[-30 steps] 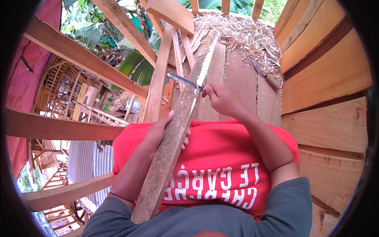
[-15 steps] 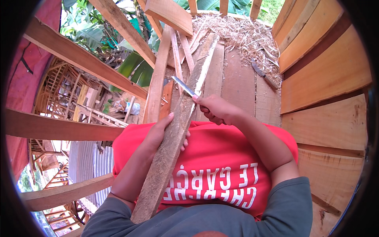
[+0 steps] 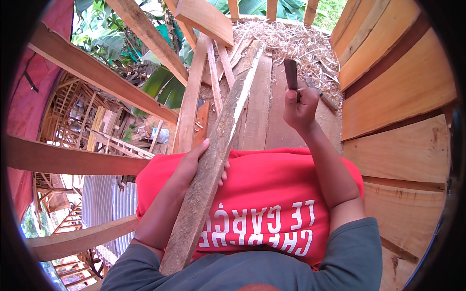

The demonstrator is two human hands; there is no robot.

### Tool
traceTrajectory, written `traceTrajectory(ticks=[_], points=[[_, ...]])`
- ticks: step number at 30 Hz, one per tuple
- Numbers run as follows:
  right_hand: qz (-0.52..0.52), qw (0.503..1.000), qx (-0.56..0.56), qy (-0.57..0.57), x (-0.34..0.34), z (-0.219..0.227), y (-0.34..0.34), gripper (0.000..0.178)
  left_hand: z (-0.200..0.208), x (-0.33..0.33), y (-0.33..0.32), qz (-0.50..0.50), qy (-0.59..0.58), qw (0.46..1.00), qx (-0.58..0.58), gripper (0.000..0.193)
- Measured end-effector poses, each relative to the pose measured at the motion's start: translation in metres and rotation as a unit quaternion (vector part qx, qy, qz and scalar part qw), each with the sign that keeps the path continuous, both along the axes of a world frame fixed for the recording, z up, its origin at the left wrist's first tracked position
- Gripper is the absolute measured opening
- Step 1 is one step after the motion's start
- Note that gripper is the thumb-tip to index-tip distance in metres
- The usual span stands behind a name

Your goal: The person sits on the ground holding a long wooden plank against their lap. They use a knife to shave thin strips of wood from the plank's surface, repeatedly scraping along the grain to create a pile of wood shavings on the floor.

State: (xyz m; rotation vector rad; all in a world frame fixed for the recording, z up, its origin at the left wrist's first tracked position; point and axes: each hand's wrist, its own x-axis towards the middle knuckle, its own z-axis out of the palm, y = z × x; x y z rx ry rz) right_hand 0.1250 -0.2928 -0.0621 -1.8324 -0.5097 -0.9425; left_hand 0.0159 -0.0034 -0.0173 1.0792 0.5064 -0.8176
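The right hand (image 3: 301, 107), closed round the knife (image 3: 291, 74), has swung clear of the wood (image 3: 215, 156) – so the cutting has paused – while the left hand (image 3: 192, 164) still grips it slantwise over the red cloth (image 3: 264, 177)

1. Wooden bar (image 3: 194, 194): rough, fibrous and matt along its grey-brown face, with a pale, bare-wood edge that looks smoother.
2. Knife (image 3: 291, 73): the raised blade looks dark and dull.
3. Red cloth (image 3: 272, 179): soft, matt fabric with flat white lettering.
4. Shirt (image 3: 352, 245): dark, matt cloth.
5. Floor (image 3: 278, 109): matt wooden boards, fairly flat.
6. Shavings (image 3: 296, 39): thin, curled, dry-looking wood.
7. Wall planks (image 3: 395, 150): orange-brown wood, fairly smooth, with a slight sheen.
8. Corrugated sheet (image 3: 99, 199): ridged, pale grey, apparently metal.
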Motion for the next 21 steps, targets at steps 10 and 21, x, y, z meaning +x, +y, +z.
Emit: traceTrajectory(ticks=[10,21], points=[[-0.352,0.893,-0.067,0.271,0.032,0.031,-0.072,0.041,0.003,-0.002,-0.001,0.001,0.002,1.000,0.004,0.051],[0.142,0.906,-0.153,0.367,-0.003,0.015,-0.008,0.019,0.003,-0.001,0.000,0.004,0.009,1.000,0.001,0.051]])
